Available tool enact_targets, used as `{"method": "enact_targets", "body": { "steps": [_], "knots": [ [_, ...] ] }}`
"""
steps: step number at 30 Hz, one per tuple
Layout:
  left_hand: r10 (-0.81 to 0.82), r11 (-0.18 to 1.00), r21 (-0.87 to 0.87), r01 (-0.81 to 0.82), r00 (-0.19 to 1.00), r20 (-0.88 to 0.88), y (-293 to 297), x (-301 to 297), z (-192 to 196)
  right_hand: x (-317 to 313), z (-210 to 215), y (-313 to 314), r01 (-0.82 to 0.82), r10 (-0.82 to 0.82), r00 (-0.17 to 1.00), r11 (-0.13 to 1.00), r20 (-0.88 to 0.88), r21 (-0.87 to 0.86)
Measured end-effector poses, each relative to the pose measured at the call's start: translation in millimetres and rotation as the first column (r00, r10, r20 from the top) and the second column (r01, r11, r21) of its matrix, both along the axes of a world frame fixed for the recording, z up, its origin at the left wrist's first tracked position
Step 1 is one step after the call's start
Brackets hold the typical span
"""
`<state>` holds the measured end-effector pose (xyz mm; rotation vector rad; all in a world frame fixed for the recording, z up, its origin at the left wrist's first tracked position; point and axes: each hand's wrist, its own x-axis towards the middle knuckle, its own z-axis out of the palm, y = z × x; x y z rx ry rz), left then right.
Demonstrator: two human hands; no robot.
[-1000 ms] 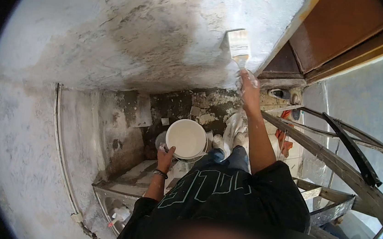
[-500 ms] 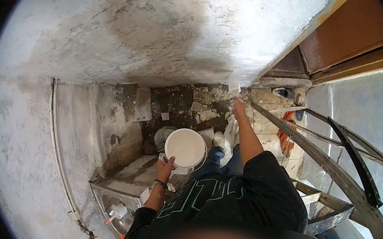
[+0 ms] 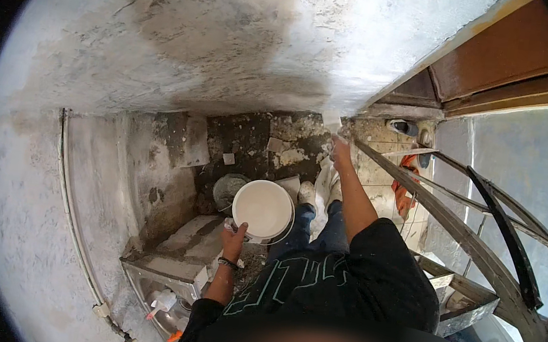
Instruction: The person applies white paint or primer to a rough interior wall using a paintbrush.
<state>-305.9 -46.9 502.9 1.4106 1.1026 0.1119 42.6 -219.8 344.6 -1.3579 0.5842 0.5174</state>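
Right grip: the right hand is closed round the handle of a paintbrush, arm stretched out and up so the bristles meet the lower edge of the plastered wall.
Brush: pale head, partly lost against the white wall — whether it is loaded cannot be told.
Left grip: the left hand clasps the rim of a white bucket from below, held at waist height and well apart from the brush, its open mouth turned up toward the head camera, probably so the brush can dip without a stoop.
Stance: shoes and jeans show far below the bucket, so the person seems to stand raised — on what is hidden.
Below: rough dark floor, a grey tub just behind the bucket, a metal sink by the left elbow.
Right side: a curved metal railing and a brown door frame.
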Motion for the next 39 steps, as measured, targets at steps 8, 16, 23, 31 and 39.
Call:
{"method": "enact_targets", "body": {
  "steps": [8, 16, 23, 31, 39],
  "knots": [
    [-0.102, 0.993, -0.08, 0.092, 0.985, -0.138, -1.2, 5.1, -2.6, 62.7, 0.9, 15.2, 0.047, -0.038, 0.977, 0.998, -0.211, 0.036],
    [-0.071, 0.997, -0.031, 0.07, 0.996, -0.052, 2.0, 7.9, 1.5, 36.7, 193.5, -8.8, 0.102, -0.105, 0.993, 0.994, 0.059, 0.041],
    [0.03, 0.999, 0.038, -0.03, 0.999, -0.024, 1.8, 39.9, 21.8, 18.7, 290.7, -44.5, 0.055, -0.076, 0.95, 0.996, 0.303, 0.077],
    [0.012, 1.0, 0.027, -0.012, 1.0, -0.026, 11.2, 11.1, 21.8, 47.1, 65.1, -34.1, -0.065, 0.111, 0.982, 0.961, 0.156, -0.269],
    [0.316, 0.946, 0.065, -0.318, 0.948, 0.034, 45.9, -24.9, 38.0, -44.6, 33.5, -91.2, -0.02, 0.017, 1.0, 0.99, -0.021, -0.14]
  ]
}}
